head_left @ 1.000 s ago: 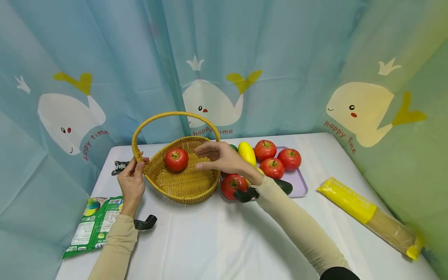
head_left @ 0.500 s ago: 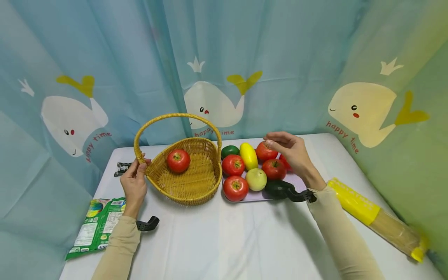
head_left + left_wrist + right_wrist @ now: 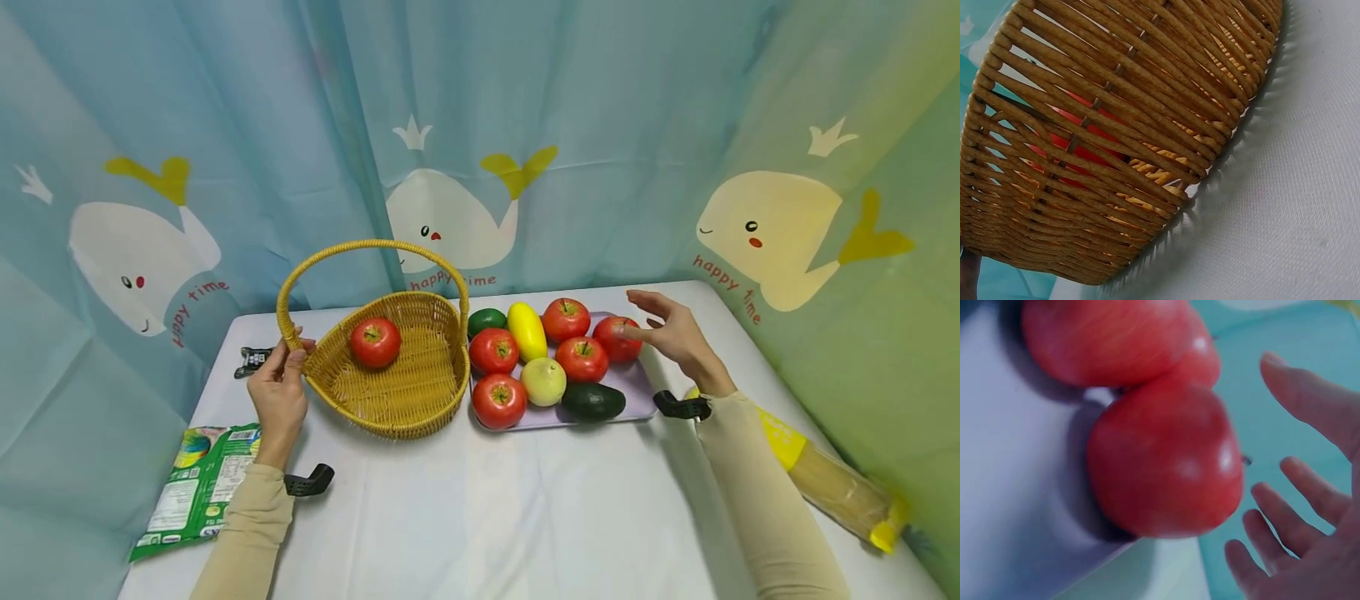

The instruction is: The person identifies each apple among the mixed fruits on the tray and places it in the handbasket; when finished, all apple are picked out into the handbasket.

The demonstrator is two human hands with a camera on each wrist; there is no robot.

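A yellow wicker basket (image 3: 397, 400) with a tall arched handle stands left of centre, one red apple (image 3: 376, 342) inside it. My left hand (image 3: 279, 400) pinches the foot of the handle on the basket's left side; the left wrist view shows mostly the woven wall (image 3: 1116, 125), with red showing through the gaps. At the right end of a lilac tray (image 3: 641, 396), my right hand (image 3: 678, 337) hovers beside the rightmost red apple (image 3: 618, 338). In the right wrist view its fingers (image 3: 1285, 522) are spread, apart from that apple (image 3: 1166, 459).
The tray also bears several red apples (image 3: 498, 402), a yellow oval fruit (image 3: 527, 332), a pale round fruit (image 3: 543, 382), a dark green avocado (image 3: 593, 402) and a smaller green fruit (image 3: 487, 322). A noodle pack (image 3: 836, 483) lies right, a green snack bag (image 3: 198, 483) left, near a small black packet (image 3: 252, 361).
My right hand has moved right from over the basket, across the tray to its right end, uncovering the fruit. The left hand stays at the handle; the apple stays in the basket.
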